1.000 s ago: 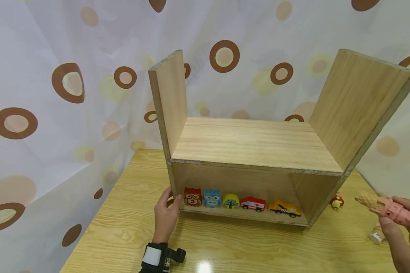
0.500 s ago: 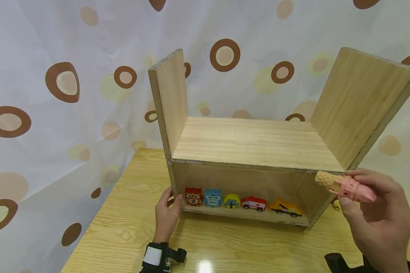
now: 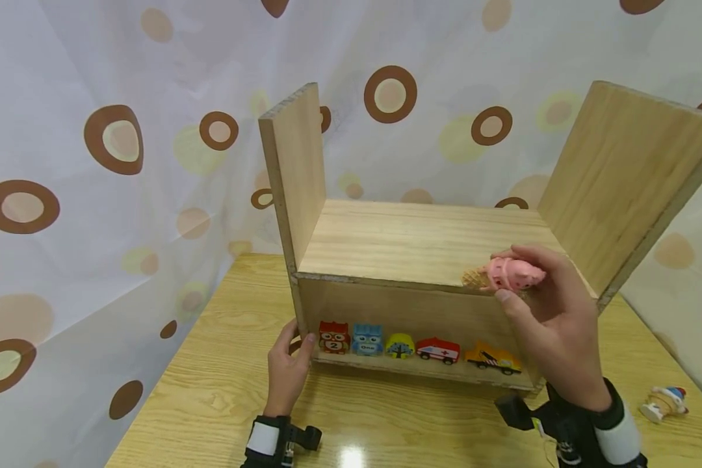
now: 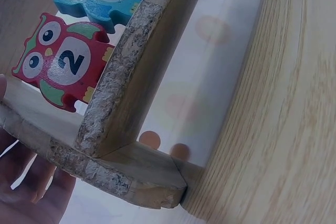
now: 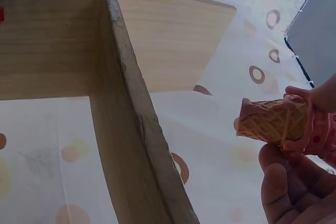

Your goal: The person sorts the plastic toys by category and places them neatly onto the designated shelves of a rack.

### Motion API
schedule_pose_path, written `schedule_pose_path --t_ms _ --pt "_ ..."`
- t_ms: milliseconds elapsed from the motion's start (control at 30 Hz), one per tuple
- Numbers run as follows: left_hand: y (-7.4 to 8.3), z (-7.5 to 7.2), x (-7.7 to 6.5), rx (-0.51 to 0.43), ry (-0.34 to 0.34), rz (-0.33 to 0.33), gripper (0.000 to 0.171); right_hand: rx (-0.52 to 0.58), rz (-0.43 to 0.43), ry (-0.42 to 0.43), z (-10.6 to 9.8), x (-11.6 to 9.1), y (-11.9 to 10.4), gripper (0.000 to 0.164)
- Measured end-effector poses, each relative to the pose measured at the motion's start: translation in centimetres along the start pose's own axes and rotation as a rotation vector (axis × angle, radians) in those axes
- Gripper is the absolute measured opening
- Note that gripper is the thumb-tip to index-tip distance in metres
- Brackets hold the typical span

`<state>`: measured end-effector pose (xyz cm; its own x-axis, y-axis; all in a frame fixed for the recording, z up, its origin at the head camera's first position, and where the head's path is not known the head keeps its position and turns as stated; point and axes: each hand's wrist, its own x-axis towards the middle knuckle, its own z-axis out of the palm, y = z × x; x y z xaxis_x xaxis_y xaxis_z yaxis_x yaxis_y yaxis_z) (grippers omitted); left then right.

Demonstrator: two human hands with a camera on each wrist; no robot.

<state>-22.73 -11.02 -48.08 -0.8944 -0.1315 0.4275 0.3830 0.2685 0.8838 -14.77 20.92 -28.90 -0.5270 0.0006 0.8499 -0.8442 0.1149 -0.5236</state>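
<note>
My left hand [image 3: 288, 374] holds the lower left side panel of a two-level wooden shelf [image 3: 398, 244]. In the left wrist view, its fingers [image 4: 39, 182] lie along the panel's outer side, with only a bit of thumb showing. A pink toy ice cream cone [image 3: 516, 274] with a waffle base is pinched in my right hand [image 3: 561, 331]. It is held on its side, at the front edge of the upper board. From the right wrist view, the waffle part [image 5: 275, 120] points left, and thumb and fingers grip the pink part.
On the lower level stand a red owl block [image 3: 334, 338], a blue owl block [image 3: 367, 340], a yellow tree block [image 3: 400, 346], a red-and-white ambulance [image 3: 438, 350] and an orange truck [image 3: 493, 357]. A small figurine [image 3: 663, 403] lies on the table at right. Tall side panels flank the upper board.
My right hand has carried the toy ice cream cone leftward and up from the far right to the front of the upper board. The left hand stays on the shelf.
</note>
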Motion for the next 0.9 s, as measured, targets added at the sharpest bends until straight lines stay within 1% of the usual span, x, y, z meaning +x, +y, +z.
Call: schedule_pose_path --t_ms 67,133,233,300,367,500,567,767,900 --pt "0.0 0.0 0.0 -0.003 0.000 -0.005 0.038 -0.014 0.029 -0.011 0.6 0.5 0.2 0.049" --pt "0.0 0.0 0.1 -0.006 -0.002 -0.012 0.038 -0.055 0.061 -0.026 1.4 0.9 0.2 0.047" --pt "0.0 0.0 0.1 -0.011 -0.005 -0.025 0.039 -0.148 0.073 -0.059 2.8 1.6 0.4 0.045" --pt "0.0 -0.1 0.1 -0.010 -0.007 -0.027 0.039 -0.185 0.070 -0.080 3.7 2.1 0.6 0.045" --pt "-0.1 -0.1 0.0 -0.006 -0.009 -0.028 0.039 -0.189 0.055 -0.098 4.6 2.5 0.9 0.046" --pt "-0.3 0.1 -0.1 -0.007 -0.009 -0.042 0.039 -0.175 0.064 -0.121 6.1 3.2 1.7 0.045" --pt "-0.4 0.1 -0.1 -0.010 -0.006 -0.045 0.039 -0.198 0.086 -0.134 6.8 3.5 2.1 0.043" --pt "-0.3 0.1 0.0 -0.011 0.005 -0.036 0.038 -0.336 0.168 -0.168 8.8 4.6 3.0 0.043" --pt "-0.2 0.0 0.0 -0.013 0.007 -0.044 0.038 -0.358 0.210 -0.184 10.2 5.2 3.3 0.045"
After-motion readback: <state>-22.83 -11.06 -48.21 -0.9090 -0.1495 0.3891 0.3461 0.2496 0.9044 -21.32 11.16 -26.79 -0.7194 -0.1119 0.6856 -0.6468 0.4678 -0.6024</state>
